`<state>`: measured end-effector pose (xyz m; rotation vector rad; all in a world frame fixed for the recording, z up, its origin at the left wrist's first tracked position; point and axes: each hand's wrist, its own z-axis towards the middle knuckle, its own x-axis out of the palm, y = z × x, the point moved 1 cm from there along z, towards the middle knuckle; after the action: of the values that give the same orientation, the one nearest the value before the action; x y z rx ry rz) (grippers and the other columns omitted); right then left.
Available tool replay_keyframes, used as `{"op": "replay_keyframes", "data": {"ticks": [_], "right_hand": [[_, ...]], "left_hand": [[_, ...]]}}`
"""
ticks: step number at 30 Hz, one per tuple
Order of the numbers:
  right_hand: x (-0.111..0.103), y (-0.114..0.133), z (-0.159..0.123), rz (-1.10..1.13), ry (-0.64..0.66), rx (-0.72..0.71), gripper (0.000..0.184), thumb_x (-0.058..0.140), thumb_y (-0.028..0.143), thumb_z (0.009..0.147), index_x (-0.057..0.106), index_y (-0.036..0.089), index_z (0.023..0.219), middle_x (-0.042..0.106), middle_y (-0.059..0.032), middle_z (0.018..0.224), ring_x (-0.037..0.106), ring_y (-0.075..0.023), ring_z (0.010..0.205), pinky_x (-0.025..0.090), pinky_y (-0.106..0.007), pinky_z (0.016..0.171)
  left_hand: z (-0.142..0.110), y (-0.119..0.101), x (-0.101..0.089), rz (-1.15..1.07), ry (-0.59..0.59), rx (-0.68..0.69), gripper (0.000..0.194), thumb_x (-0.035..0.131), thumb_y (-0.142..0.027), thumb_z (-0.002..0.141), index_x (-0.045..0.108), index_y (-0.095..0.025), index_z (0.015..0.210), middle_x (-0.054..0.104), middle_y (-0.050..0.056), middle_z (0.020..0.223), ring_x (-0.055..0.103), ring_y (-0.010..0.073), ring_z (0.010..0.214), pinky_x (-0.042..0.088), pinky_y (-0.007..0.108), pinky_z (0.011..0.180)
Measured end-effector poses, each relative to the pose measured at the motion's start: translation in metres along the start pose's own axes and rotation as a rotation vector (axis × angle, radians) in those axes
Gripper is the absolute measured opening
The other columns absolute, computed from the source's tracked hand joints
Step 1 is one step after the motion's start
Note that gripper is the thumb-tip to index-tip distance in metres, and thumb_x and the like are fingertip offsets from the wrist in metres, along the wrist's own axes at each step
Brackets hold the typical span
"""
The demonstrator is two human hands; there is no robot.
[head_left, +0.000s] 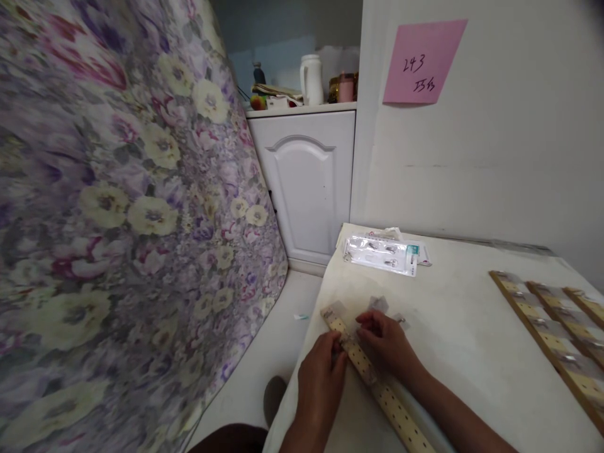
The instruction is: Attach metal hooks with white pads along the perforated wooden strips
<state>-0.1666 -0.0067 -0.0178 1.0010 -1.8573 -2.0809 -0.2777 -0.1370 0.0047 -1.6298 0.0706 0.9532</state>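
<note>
A pale strip with rows of dark holes [396, 412] lies slantwise along the near left part of the table. My left hand [323, 371] is at the strip's left edge, thumb and fingers closed together; what they pinch is too small to make out. My right hand [385, 343] rests just right of the strip, its fingers curled in with the tips drawn together, and I cannot see what is in them. Clear film squares [378, 304] lie beyond the right hand. A small shiny metal piece [400, 319] sits by its knuckles.
Clear packs with small metal hooks [377, 255] lie at the table's far left corner. On the right are several wooden strips [542, 333] bearing clear patches and metal pieces. A floral curtain [155, 214] hangs left; a white cabinet [304, 189] stands behind, below a white jug [311, 80].
</note>
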Motion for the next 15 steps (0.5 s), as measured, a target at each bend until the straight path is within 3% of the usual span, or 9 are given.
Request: {"op": "replay_keyframes", "data": {"ticks": [15], "right_hand": [[-0.0033,-0.0054,-0.0004,0.003,0.011,0.017,0.018,0.054,0.024,0.074,0.062,0.016,0.087,0.066,-0.0037,0.074,0.063,-0.0199,0.072,0.048,-0.032,0.07]], "left_hand": [[-0.0017,-0.0038,-0.0005,0.022,0.013,-0.02,0.025,0.051,-0.021,0.082,0.059,-0.024,0.106,0.068,0.0,0.093,0.063,0.017,0.086,0.044,0.026,0.075]]}}
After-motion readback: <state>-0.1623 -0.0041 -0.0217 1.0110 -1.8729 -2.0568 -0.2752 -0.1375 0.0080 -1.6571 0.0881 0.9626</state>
